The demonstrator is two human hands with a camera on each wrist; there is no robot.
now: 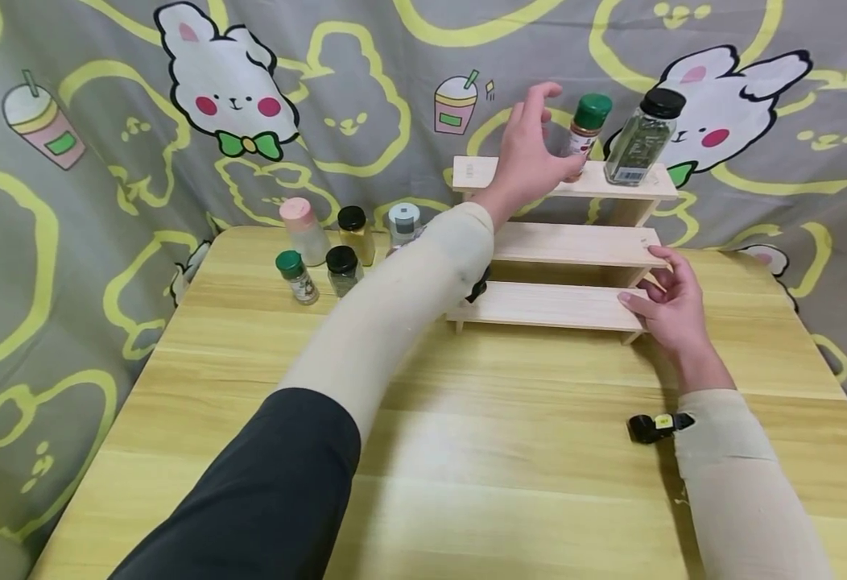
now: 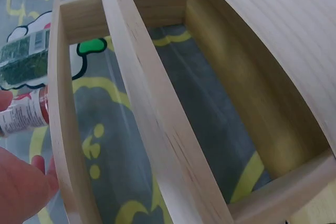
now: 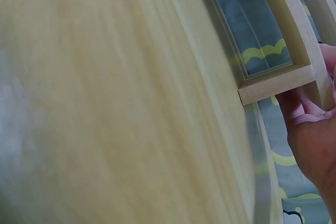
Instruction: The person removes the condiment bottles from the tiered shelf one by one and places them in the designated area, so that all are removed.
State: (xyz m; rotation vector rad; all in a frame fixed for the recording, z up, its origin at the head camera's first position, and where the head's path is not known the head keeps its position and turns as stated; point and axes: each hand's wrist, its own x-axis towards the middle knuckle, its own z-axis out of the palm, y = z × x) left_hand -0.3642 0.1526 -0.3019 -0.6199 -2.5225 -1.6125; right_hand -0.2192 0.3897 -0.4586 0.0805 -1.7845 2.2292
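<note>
A three-tier wooden shelf (image 1: 568,304) stands at the back of the table. On its top tier are a green-capped spice bottle (image 1: 588,129) and, to the right, a taller black-capped glass jar (image 1: 644,137) of green herbs. My left hand (image 1: 528,157) is at the green-capped bottle, fingers spread and raised, thumb by its lower front; whether it touches is unclear. The left wrist view shows that bottle (image 2: 23,113) between a fingertip and the thumb side. My right hand (image 1: 673,310) grips the shelf's right end, fingers bent round the side support.
At the left back stand a pink-capped bottle (image 1: 303,234), a yellow spice jar (image 1: 355,235), a black-capped jar (image 1: 343,271), a small green-capped bottle (image 1: 297,278) and a grey-lidded jar (image 1: 403,221), partly behind my left arm. A patterned curtain (image 1: 365,97) hangs behind the table (image 1: 467,451).
</note>
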